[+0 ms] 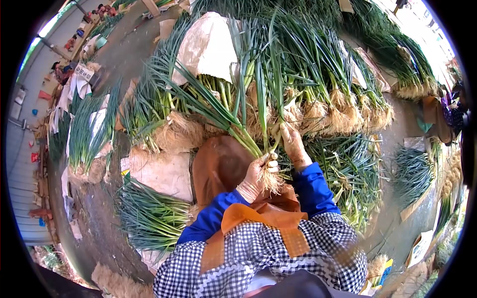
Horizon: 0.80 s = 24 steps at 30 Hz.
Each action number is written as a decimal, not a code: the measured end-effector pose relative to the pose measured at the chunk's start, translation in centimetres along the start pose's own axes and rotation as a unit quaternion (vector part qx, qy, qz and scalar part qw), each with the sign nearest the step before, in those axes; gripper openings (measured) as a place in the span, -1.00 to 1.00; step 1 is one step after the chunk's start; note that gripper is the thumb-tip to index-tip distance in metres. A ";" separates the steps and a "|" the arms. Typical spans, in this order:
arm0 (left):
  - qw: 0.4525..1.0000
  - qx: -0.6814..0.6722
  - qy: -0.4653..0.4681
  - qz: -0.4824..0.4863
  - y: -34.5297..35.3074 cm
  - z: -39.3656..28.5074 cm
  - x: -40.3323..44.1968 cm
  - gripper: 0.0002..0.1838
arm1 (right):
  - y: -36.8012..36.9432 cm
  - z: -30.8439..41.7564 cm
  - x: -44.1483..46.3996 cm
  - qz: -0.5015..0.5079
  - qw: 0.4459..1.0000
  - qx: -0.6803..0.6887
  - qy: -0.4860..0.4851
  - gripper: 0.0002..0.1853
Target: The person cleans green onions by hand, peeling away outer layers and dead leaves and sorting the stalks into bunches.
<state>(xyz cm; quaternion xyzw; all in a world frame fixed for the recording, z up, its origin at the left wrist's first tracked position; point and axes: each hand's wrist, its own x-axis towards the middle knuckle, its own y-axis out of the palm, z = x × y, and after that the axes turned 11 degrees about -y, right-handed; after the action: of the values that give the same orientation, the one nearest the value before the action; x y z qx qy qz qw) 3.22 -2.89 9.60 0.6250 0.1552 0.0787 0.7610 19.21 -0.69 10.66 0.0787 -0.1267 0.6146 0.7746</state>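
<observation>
Near the middle of the head view, my left hand [254, 176] is closed round the lower stalks of a few green onions [245, 138]. Their pale roots [271, 183] hang out below my fingers, and the long green leaves fan up and to the left. Just above and to the right, my right hand [294, 145] has its fingers pinched at the lower part of another green onion stalk [277, 99]. Its leaves stand nearly upright. Both hands are over an orange-brown apron [218, 166], in front of a row of piled green onions [318, 74].
A white sack [208, 44] lies over part of the row. Loose leaves [348, 174] are heaped at my right, and a green onion bundle [154, 213] lies at my left. More bundles [92, 134] are farther left. Several people sit in the far left background.
</observation>
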 end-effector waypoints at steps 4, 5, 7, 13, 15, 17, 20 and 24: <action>0.999 -0.035 0.032 -0.021 -0.2 -0.4 0.2 -0.82 | -1.9 2.4 -3.0 0.233 0.821 -0.473 -0.217 -0.68; 0.999 -0.042 0.026 -0.013 0.3 -0.3 0.5 -0.82 | -2.2 3.0 -4.5 0.288 0.797 -0.501 -0.177 -0.67; 0.998 -0.003 0.045 -0.034 -0.5 -0.6 0.6 -0.79 | -4.0 3.1 -6.9 0.422 0.727 -0.538 -0.063 -0.69; 0.972 0.132 0.132 -0.145 0.7 -1.5 0.4 -0.77 | -11.7 1.5 -8.5 0.524 0.644 -0.483 0.279 -0.45; 0.964 0.126 0.137 -0.188 1.0 0.0 1.0 -0.79 | -6.1 6.5 -6.1 0.133 0.934 -0.162 0.290 -0.55; 0.949 0.178 0.134 -0.225 0.3 0.9 1.1 -0.81 | -2.4 1.0 -5.2 0.087 0.990 -0.085 0.067 -0.63; 0.924 0.235 0.137 -0.269 -0.8 -0.2 0.4 -0.81 | 0.6 1.4 -4.7 0.113 0.964 -0.221 0.094 -0.68; 0.869 0.313 0.248 -0.293 0.3 1.3 1.1 -0.73 | -1.1 3.2 -6.8 0.166 0.957 -0.235 -0.046 -0.74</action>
<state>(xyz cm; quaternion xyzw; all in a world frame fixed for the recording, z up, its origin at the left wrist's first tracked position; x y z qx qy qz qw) 4.71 -3.69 9.92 0.7162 0.5310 -0.0484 0.4503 18.49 -8.23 11.79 -0.0994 -0.3144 0.6833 0.6514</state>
